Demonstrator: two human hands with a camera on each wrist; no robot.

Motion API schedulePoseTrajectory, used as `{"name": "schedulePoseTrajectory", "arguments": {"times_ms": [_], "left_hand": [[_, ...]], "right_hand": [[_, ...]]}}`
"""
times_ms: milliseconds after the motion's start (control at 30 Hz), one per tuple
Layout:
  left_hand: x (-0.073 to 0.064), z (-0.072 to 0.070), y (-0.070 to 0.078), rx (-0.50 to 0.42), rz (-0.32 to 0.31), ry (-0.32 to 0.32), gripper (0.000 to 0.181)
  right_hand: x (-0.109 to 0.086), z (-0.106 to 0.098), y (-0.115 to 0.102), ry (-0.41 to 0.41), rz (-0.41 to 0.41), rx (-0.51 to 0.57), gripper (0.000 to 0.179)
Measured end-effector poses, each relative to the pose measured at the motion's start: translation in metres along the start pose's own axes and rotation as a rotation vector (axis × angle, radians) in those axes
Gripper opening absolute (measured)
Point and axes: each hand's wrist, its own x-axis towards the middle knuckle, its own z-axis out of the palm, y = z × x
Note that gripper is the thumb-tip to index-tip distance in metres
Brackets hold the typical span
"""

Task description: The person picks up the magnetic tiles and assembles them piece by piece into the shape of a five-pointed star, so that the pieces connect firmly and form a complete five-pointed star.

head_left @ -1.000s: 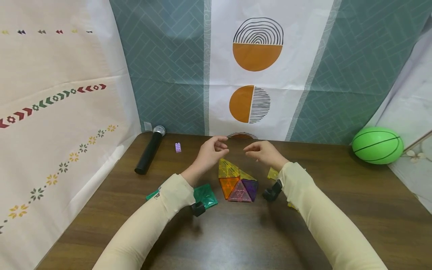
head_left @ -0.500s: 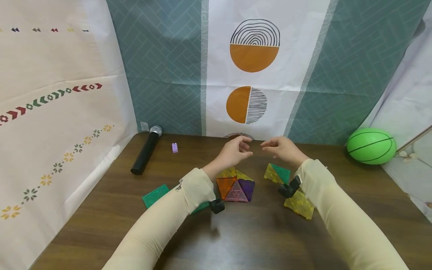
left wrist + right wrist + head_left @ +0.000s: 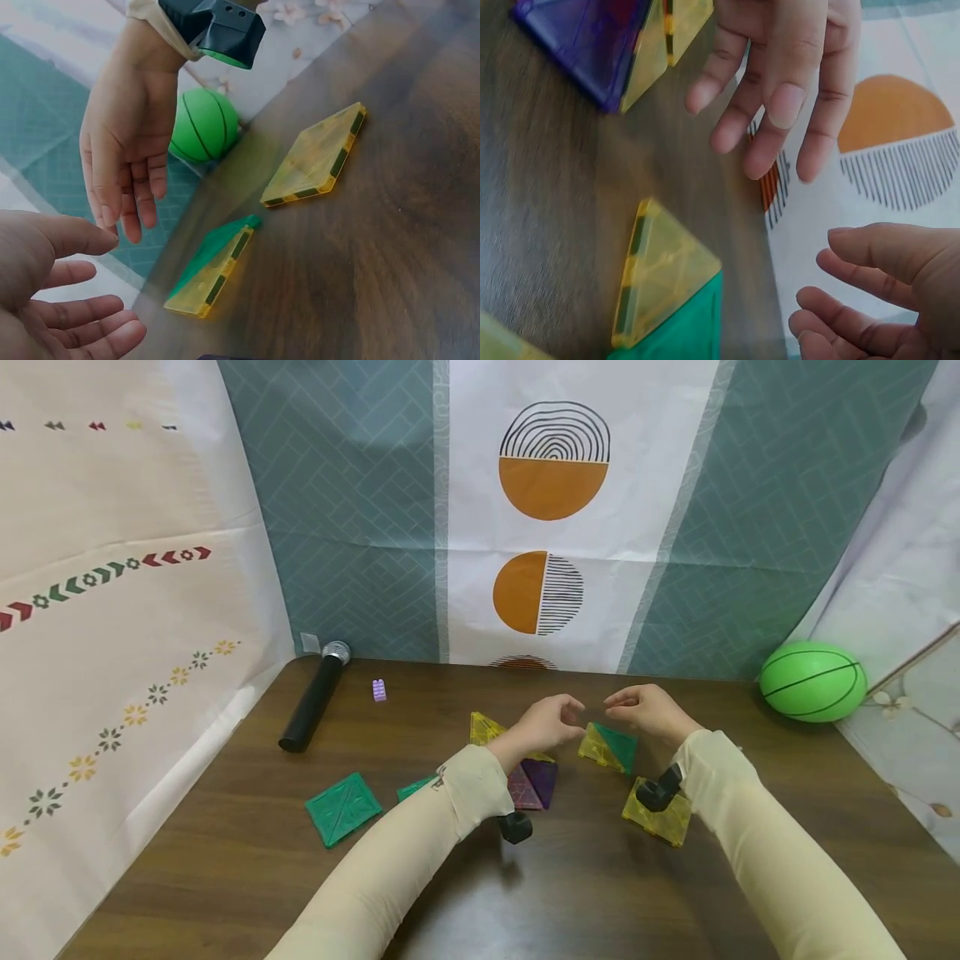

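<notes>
Both hands hover over the table with loosely bent fingers, and neither holds anything. My left hand [image 3: 546,724] is just left of two flat translucent triangles, one yellow [image 3: 595,747] and one green [image 3: 618,748], lying edge to edge. Beyond them to the right is my right hand [image 3: 651,710]; the fingertips of the two hands face each other across a gap. Under my left forearm lies a cluster of triangle tiles: purple [image 3: 542,779], pink [image 3: 521,788] and yellow [image 3: 484,729] pieces show, the rest is hidden. A yellow square of tiles [image 3: 311,161] lies nearer the right wrist.
At left lie a green square of two triangles [image 3: 343,808] and another green tile [image 3: 414,787], partly covered by the left sleeve. A black microphone [image 3: 315,702] and a small purple brick [image 3: 378,690] are farther back. A green ball [image 3: 813,682] sits at the back right.
Both hands have moved right and lower, from above the coloured cluster to around the yellow-green pair. The left forearm now covers the orange triangle, and the left green square has come into full view.
</notes>
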Motion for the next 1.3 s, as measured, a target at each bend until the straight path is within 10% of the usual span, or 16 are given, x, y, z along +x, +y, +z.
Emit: {"name": "schedulePoseTrajectory", "arguments": {"times_ms": [667,1000,1300], "left_hand": [[0.005,0.031,-0.003,-0.121,-0.106,-0.027,0.047],[0.008,0.041,-0.003,-0.376,-0.187,0.082,0.042],[0.010,0.048,-0.002,-0.420,-0.194,0.195,0.034]], "right_hand": [[-0.001,0.019,0.043,-0.021,0.210,-0.110,0.042],[-0.004,0.025,0.048,0.034,0.210,-0.028,0.038],[-0.008,0.029,0.053,0.081,0.190,0.097,0.028]]}}
